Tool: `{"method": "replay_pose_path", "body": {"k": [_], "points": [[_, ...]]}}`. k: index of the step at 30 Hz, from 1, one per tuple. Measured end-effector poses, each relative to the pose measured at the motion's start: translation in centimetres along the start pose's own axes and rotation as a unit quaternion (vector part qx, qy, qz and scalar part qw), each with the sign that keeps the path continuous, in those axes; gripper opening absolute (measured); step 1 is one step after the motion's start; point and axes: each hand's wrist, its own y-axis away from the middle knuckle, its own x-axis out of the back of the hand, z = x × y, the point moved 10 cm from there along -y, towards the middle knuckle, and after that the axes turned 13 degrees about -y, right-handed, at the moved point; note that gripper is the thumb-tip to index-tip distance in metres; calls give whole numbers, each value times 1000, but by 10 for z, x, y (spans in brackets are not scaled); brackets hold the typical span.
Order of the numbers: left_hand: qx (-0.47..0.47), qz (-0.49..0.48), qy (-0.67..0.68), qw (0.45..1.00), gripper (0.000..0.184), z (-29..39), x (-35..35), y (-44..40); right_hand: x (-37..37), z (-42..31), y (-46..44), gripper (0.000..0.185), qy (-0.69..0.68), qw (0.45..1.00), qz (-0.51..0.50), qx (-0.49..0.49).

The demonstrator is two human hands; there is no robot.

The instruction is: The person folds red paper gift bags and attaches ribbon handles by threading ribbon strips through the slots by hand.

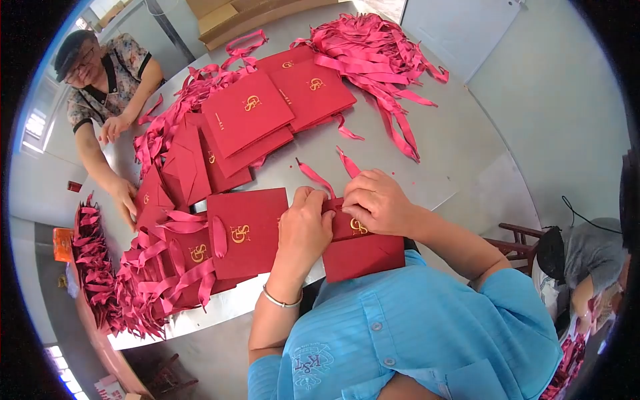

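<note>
A red paper bag (364, 259) with a gold emblem lies at the table's front edge, against my blue shirt. My left hand (305, 225) is closed on its top left edge, fingers bent and thumb pressed in. My right hand (379, 201) is closed too, pinching at the bag's top edge where a pink ribbon (315, 176) runs. Two ribbon ends stick out beyond my fingers; exactly what the right fingertips grip is partly hidden. Just left of my left hand lies another red bag (245, 257) with a ribbon loop on its front.
Stacked red bags (248, 110) cover the middle of the metal table (460, 150). A heap of pink ribbons (373, 47) lies at the back; ribboned bags (143, 287) gather at front left. A co-worker's hand (124, 199) touches bags at left. Another person sits at far right.
</note>
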Motion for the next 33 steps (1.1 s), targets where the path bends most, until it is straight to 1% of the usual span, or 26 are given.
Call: {"method": "replay_pose_path", "body": {"k": [3,5,6,7,8,9,11,12,14,15,17,18,21,23,24,26,30,33], "points": [[-3,-3,-1,1000,23,0,1,0,6,4,-4,17,-22,1000,-7,-13],[-5,-3,-7,1000,25,-1,0,1,32,13,-9,12,-17,997,64,-48],[-7,-4,-5,1000,25,2,0,1,40,18,-7,12,-15,997,65,-50],[-12,12,-21,1000,28,6,5,3,47,48,2,12,-30,982,56,-180],[-17,28,-38,999,30,10,9,3,50,74,15,14,-45,949,48,-307],[-20,29,-37,999,30,11,10,3,55,74,13,14,-42,949,50,-307],[-74,41,-39,996,34,23,12,4,37,86,26,24,-40,901,-96,-422],[-76,41,-38,996,34,25,11,3,37,85,26,24,-39,901,-94,-423],[-128,30,-58,990,38,38,7,4,29,82,22,36,-30,897,-109,-428],[-128,30,-58,990,38,37,3,3,29,81,18,36,-30,897,-108,-428],[-220,34,-23,975,45,47,-7,9,24,87,23,28,-42,861,-136,-489],[-202,8,-7,979,46,48,-8,8,23,89,23,28,-44,861,-135,-489],[-198,1,-4,980,46,48,-10,7,24,95,28,27,-53,868,-105,-482],[-195,0,-11,981,48,48,-12,7,29,98,28,25,-27,892,-58,-447],[-192,0,-18,981,49,48,-12,7,27,99,31,25,-28,892,-58,-448],[-189,-6,-19,982,50,47,-15,7,41,100,35,23,-65,893,65,-441],[-187,-14,-27,982,50,46,-17,6,41,102,39,22,-52,896,75,-434],[-181,-17,-25,983,48,45,-18,6,43,96,36,26,-75,904,74,-415]]}}
